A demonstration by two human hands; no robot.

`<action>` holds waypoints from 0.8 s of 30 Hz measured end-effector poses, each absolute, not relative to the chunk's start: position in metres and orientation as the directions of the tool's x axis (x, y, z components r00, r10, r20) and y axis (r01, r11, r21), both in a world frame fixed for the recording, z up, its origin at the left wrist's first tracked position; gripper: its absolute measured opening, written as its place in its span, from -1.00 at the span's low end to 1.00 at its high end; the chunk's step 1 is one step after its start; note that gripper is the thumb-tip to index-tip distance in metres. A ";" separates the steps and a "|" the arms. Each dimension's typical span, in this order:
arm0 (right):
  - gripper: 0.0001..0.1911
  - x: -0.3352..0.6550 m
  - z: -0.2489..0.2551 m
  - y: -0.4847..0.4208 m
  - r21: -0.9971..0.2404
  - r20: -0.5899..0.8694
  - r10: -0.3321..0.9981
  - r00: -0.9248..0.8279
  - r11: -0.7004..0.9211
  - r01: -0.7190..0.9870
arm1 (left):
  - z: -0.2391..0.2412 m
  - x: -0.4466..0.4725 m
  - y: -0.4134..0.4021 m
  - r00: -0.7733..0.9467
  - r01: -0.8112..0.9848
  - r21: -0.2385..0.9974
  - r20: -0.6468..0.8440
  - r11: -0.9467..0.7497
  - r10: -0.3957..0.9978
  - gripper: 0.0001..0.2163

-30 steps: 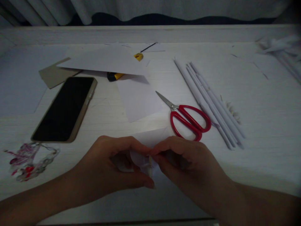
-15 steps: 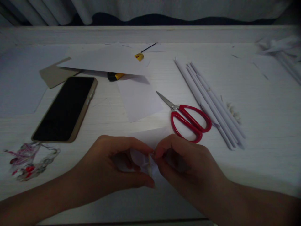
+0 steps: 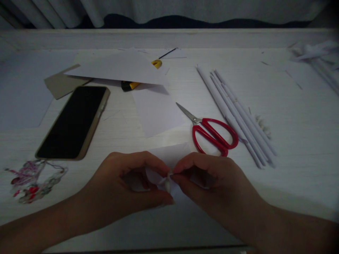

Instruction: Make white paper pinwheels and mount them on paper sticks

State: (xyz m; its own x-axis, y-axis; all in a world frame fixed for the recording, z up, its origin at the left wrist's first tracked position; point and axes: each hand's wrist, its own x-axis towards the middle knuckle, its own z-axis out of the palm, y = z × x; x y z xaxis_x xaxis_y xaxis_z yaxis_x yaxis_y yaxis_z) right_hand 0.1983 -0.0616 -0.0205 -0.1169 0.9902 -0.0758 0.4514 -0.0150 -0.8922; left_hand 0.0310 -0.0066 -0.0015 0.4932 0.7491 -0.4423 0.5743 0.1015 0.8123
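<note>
Both hands meet near the table's front edge over a small piece of white paper. My left hand is closed, thumb and fingers pinching the paper's rolled part. My right hand is closed too, its fingertips pinching the same paper at the point where the hands touch. Most of the paper is hidden under the fingers; a flat corner sticks out behind them. Red-handled scissors lie just beyond my right hand.
A dark phone lies at the left, with a reddish charm tangle in front of it. White sheets and a loose sheet cover a yellow tool. Several rolled paper sticks lie at the right.
The hands stay in place; the fingertips have shifted slightly, working the paper between them. Nothing else on the table moved.
</note>
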 end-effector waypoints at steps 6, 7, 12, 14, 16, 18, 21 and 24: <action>-0.85 0.199 -0.020 -0.060 -0.927 -0.138 0.984 -0.110 -0.090 0.363 | -0.003 0.031 -0.008 0.475 0.555 0.826 -0.410 0.097 0.778 -0.80; -0.84 0.199 -0.020 -0.060 -0.929 -0.144 0.983 -0.109 -0.097 0.357 | -0.003 0.031 -0.008 0.475 0.560 0.824 -0.399 0.080 0.784 -0.81; -0.84 0.200 -0.020 -0.061 -0.931 -0.143 0.985 -0.100 -0.099 0.351 | -0.003 0.029 -0.008 0.488 0.533 0.846 -0.312 0.005 0.815 -0.83; -0.85 0.200 -0.021 -0.061 -0.931 -0.159 0.983 -0.093 -0.118 0.347 | -0.003 0.028 -0.008 0.517 0.499 0.866 -0.261 -0.039 0.816 -0.82; -0.87 0.200 -0.022 -0.060 -0.924 -0.184 0.979 -0.085 -0.143 0.355 | -0.003 0.027 -0.008 0.564 0.462 0.884 -0.233 -0.068 0.792 -0.82; -0.87 0.200 -0.023 -0.060 -0.916 -0.202 0.976 -0.083 -0.158 0.370 | -0.003 0.028 -0.008 0.607 0.439 0.895 -0.232 -0.078 0.760 -0.81; -0.86 0.200 -0.022 -0.059 -0.919 -0.197 0.976 -0.095 -0.150 0.364 | -0.002 0.029 -0.007 0.618 0.465 0.881 -0.251 -0.089 0.745 -0.80; -0.86 0.200 -0.022 -0.059 -0.928 -0.164 0.979 -0.121 -0.112 0.355 | 0.001 0.031 -0.007 0.590 0.508 0.859 -0.291 -0.066 0.753 -0.80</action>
